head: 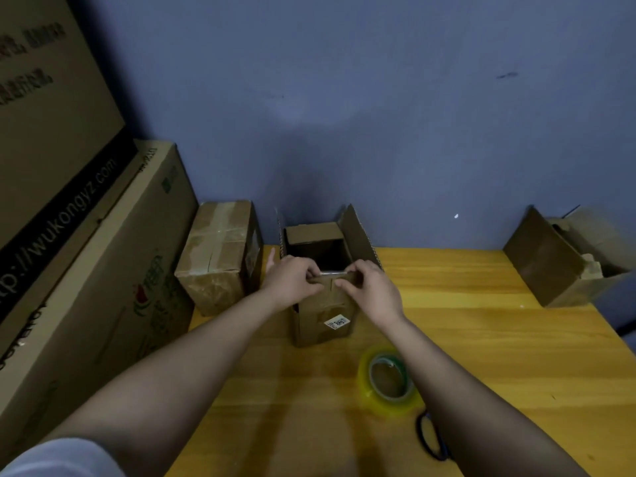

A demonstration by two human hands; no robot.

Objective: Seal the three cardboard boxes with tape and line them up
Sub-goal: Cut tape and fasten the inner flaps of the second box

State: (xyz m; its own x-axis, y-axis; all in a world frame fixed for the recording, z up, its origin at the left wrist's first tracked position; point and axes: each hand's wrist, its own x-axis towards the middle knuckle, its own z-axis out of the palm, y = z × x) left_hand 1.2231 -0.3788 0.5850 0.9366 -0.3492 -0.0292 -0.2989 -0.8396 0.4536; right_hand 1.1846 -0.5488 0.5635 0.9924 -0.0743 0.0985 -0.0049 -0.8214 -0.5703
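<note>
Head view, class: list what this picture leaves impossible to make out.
- Middle box interior: too dark to see.
- Scissors: blades hidden under the right forearm.
- Right box: its inside is hidden behind its raised flap.
- Label on the middle box: print too small.
- Near flap: partly covered by the left hand and right hand.

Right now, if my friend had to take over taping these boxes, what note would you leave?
Left hand and right hand both pinch the near flap of the open middle box.
Taped box sits to its left by the wall; another open box is far right.
Tape roll and scissors lie on the table.
Done: apparently one box.
Left: seal two, line all up.
</note>
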